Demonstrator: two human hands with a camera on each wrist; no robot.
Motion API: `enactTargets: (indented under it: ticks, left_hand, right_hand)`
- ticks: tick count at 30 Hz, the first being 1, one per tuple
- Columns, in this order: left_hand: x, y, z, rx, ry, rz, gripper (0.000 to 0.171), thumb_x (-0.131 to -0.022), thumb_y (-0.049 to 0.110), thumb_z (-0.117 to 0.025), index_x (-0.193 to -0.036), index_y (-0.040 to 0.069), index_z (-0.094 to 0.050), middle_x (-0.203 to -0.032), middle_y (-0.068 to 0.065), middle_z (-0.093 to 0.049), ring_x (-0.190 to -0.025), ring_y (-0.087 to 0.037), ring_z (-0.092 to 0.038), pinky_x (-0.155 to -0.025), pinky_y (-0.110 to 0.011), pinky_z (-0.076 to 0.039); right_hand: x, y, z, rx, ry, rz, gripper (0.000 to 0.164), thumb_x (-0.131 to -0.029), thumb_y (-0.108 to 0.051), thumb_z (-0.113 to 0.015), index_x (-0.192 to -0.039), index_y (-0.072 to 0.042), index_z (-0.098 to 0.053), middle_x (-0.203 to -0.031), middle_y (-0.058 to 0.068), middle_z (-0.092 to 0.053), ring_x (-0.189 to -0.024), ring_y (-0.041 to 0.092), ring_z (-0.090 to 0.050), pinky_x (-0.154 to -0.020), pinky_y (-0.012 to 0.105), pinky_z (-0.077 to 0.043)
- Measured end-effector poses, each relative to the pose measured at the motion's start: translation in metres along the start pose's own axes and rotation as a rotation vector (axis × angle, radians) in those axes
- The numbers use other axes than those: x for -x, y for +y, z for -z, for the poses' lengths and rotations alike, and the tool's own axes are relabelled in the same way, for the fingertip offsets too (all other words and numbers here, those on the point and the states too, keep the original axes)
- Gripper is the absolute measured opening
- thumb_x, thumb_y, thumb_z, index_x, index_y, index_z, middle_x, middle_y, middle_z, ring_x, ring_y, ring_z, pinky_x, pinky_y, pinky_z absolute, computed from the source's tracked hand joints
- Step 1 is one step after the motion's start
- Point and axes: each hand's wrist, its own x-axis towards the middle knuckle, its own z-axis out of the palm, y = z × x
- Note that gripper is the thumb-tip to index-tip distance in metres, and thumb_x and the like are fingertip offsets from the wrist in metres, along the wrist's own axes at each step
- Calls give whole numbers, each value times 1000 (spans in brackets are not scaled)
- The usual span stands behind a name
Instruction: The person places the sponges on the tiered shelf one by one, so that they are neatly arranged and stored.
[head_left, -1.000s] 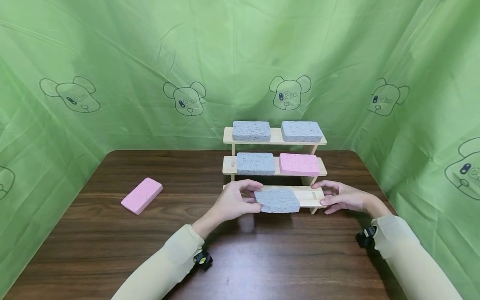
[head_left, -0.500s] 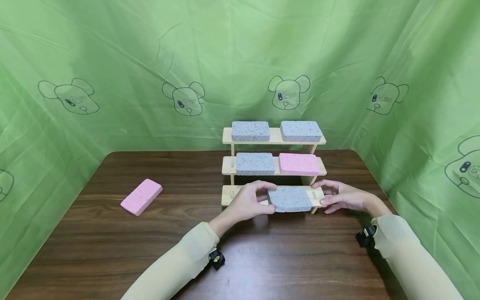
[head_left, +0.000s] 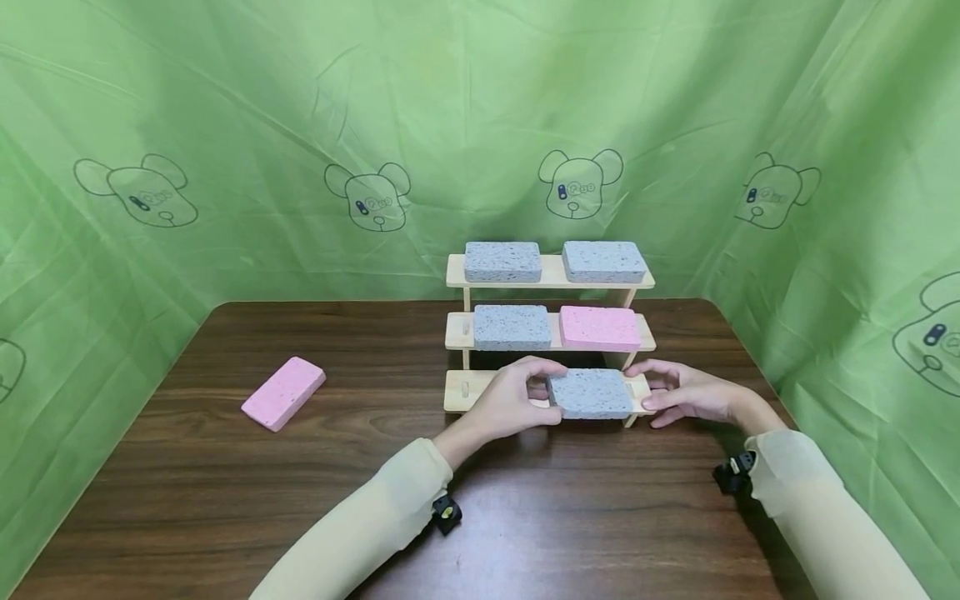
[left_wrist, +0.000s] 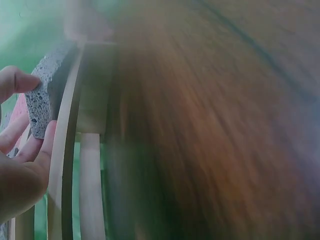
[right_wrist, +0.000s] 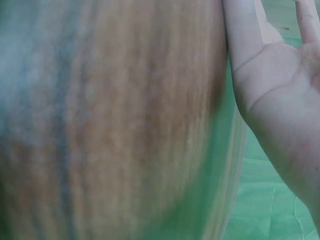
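Note:
My left hand (head_left: 517,396) pinches the left end of a grey pumice stone (head_left: 592,393), thumb in front and fingers behind. The stone lies flat at the right part of the bottom tier of a wooden three-tier shelf (head_left: 467,390). Its porous end (left_wrist: 41,102) shows between the thumb and fingers in the left wrist view, right against the board. At the shelf's right end, my right hand (head_left: 693,395) holds the bottom board, thumb at the front corner and index finger at the back. The right wrist view shows mostly the palm (right_wrist: 280,95); the fingertips are hidden there.
Two grey stones (head_left: 502,262) sit on the top tier. A grey stone (head_left: 512,327) and a pink stone (head_left: 600,327) share the middle tier. Another pink stone (head_left: 285,393) lies on the brown wooden table (head_left: 360,342) at left. Green curtains (head_left: 300,100) surround the table.
My left hand has moved right along the bottom tier with the grey pumice stone, which has come down flat near the right end. The right hand has kept its hold on the shelf.

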Motion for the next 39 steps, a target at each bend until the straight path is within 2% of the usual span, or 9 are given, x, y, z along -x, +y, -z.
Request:
enactTargets:
  ticks: [7, 15, 21, 30, 39]
  left_hand:
    - [-4, 0, -8, -36, -10, 36, 60, -74, 2, -81, -132, 12, -66, -125, 2, -62, -81, -15, -67, -77, -26, -58]
    - [-7, 0, -15, -64, 5, 21, 58, -74, 2, -81, -129, 13, -67, -126, 4, -61, -82, -18, -67, -76, -24, -57]
    - [-9, -3, -20, -84, 17, 16, 56, -75, 3, -81, -128, 13, -67, -128, 7, -60, -79, -13, -65, -75, -23, -57]
    - [-6, -7, -24, -91, 10, 38, 54, -76, 4, -81, -127, 15, -67, -131, 8, -58, -81, -9, -66, -73, -23, -57]
    - [-5, -7, -23, -100, 27, 24, 50, -76, 4, -81, -123, 15, -69, -133, 7, -55, -80, -10, -66, -76, -23, -57]
  right_hand:
    - [0, 1, 1, -9, -2, -9, 45, -99, 2, -57, -137, -21, -49, -127, 19, -59, -109, 35, -65, -88, 57, -55]
    - [-2, 0, 4, -7, -27, 10, 47, -100, 4, -54, -139, -22, -50, -128, 18, -60, -111, 36, -64, -89, 57, -55]
    - [-1, 1, 4, -21, -59, 18, 49, -100, 2, -55, -140, -25, -50, -129, 15, -62, -113, 34, -64, -90, 57, -54]
    - [1, 8, 4, -47, -63, 2, 48, -100, 3, -54, -140, -23, -49, -129, 16, -61, -114, 34, -64, -90, 57, -54]
    - [-2, 11, 7, -43, -57, 19, 48, -100, 3, -53, -141, -23, -48, -130, 17, -60, -113, 34, -64, -89, 57, -55]
